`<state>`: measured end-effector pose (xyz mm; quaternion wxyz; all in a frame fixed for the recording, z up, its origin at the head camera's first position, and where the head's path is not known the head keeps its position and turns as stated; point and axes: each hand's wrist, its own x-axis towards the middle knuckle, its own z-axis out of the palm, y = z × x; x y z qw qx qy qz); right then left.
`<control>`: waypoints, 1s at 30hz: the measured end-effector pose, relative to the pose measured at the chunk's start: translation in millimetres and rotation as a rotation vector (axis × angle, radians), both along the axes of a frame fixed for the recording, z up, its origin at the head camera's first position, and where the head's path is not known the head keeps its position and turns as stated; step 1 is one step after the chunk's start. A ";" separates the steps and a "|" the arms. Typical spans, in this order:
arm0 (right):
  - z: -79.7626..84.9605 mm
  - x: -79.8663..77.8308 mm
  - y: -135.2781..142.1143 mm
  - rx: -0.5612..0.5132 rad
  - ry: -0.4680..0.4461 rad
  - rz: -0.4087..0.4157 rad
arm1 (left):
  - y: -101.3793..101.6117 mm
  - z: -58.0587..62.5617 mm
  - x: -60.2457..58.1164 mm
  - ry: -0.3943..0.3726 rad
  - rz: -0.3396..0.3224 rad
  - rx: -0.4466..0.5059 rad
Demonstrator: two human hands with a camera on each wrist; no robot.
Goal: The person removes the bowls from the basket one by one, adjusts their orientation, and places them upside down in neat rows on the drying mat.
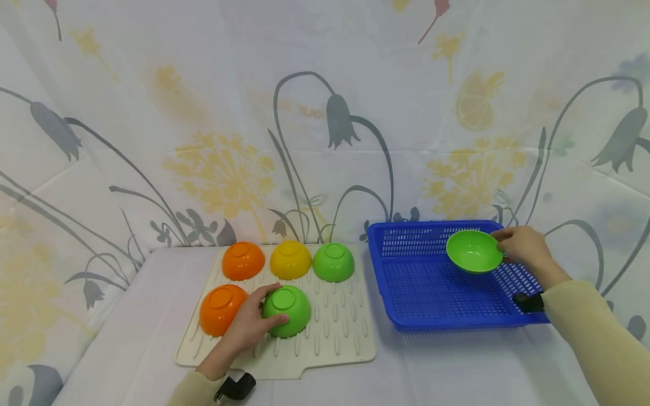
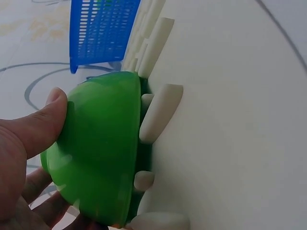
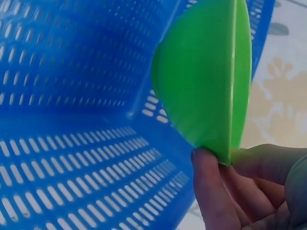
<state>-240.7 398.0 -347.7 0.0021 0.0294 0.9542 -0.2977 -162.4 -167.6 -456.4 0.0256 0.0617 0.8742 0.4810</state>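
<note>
My left hand [image 1: 255,317] grips an upside-down green bowl [image 1: 290,310] in the front row of a cream ribbed drying mat [image 1: 340,344]. In the left wrist view, that bowl's rim sits right at the mat's ribs, with thumb and fingers around its sides. My right hand [image 1: 525,248] pinches the rim of a second green bowl [image 1: 473,251], which faces upward over the right part of a blue plastic basket [image 1: 406,324]. The right wrist view shows this bowl [image 3: 201,76] between thumb and fingers, above the slotted basket floor.
Upside-down on the mat's back row are an orange bowl [image 1: 242,261], a yellow bowl [image 1: 290,260] and another green bowl [image 1: 333,262]. A further orange bowl [image 1: 219,310] lies left of my left hand. A flower-patterned cloth [image 1: 325,113] hangs behind the table.
</note>
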 end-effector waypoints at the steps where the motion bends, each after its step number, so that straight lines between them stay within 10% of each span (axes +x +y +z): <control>1: 1.1 0.4 -1.8 -0.014 -0.005 0.005 | 0.2 -0.1 -0.3 -0.001 0.000 0.003; 30: 32.1 18.5 -67.2 -0.251 -0.139 0.168 | -2.6 -1.6 1.8 0.023 -0.006 0.004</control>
